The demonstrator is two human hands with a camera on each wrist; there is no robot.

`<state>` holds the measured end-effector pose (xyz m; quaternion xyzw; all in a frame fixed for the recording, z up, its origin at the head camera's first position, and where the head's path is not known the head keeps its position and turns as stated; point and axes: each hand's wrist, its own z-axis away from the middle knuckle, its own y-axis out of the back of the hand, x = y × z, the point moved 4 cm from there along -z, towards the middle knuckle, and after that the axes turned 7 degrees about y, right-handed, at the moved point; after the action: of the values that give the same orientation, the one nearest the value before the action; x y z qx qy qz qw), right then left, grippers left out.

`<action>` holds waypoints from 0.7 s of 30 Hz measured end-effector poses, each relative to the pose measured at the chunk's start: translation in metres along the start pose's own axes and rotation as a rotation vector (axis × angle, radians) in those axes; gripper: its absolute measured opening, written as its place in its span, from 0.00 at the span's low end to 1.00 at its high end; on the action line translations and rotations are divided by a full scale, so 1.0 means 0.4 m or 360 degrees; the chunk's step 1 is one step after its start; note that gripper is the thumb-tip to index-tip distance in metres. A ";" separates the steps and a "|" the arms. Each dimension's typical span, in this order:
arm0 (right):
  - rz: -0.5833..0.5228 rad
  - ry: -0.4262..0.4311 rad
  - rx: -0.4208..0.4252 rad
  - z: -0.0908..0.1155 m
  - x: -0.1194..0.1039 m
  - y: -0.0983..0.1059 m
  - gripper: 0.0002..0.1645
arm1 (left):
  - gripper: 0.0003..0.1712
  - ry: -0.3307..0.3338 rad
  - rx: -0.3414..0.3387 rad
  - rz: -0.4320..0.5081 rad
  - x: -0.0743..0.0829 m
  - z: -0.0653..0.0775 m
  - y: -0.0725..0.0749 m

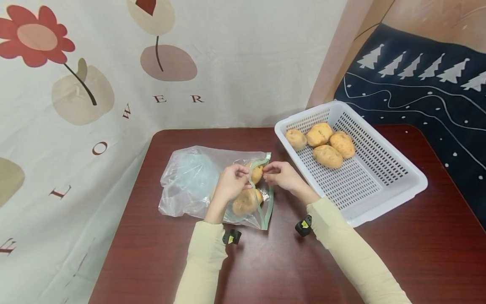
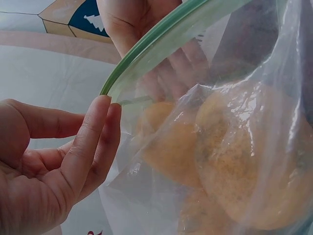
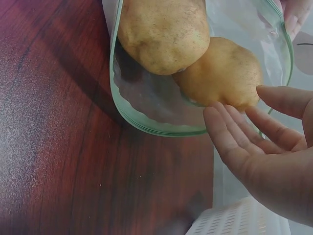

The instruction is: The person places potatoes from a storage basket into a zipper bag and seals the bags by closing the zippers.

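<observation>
Your sleeves nearest. Left hand pinches bag rim; right hand loose, near potato. If pinch slips, rim may sag.

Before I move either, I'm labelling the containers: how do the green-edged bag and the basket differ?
The green-edged bag is see-through and soft; the basket is white with many slots. The green-edged bag lies on its side, mouth facing sideways; the basket stands upright, open at the top. Both rest on the table and hold potatoes.
</observation>
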<state>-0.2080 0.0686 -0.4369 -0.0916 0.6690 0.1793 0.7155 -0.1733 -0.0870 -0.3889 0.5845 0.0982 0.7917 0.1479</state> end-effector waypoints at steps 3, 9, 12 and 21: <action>-0.0011 -0.0007 0.0008 0.001 0.000 0.007 0.16 | 0.07 0.0009 0.0006 -0.0006 -0.003 -0.002 0.000; -0.0044 -0.0019 0.0019 0.000 0.004 0.017 0.15 | 0.07 0.0004 0.0005 -0.0001 -0.004 -0.003 0.000; -0.0043 -0.0007 0.0033 0.004 -0.006 0.021 0.15 | 0.07 0.0005 0.0006 0.0000 -0.004 -0.002 0.000; -0.0041 0.0055 0.0041 0.009 -0.053 0.039 0.15 | 0.07 0.0005 -0.0001 0.0010 0.001 0.001 0.002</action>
<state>-0.2116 0.0815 -0.4140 -0.0940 0.6823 0.1599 0.7071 -0.1732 -0.0877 -0.3882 0.5836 0.0964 0.7931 0.1455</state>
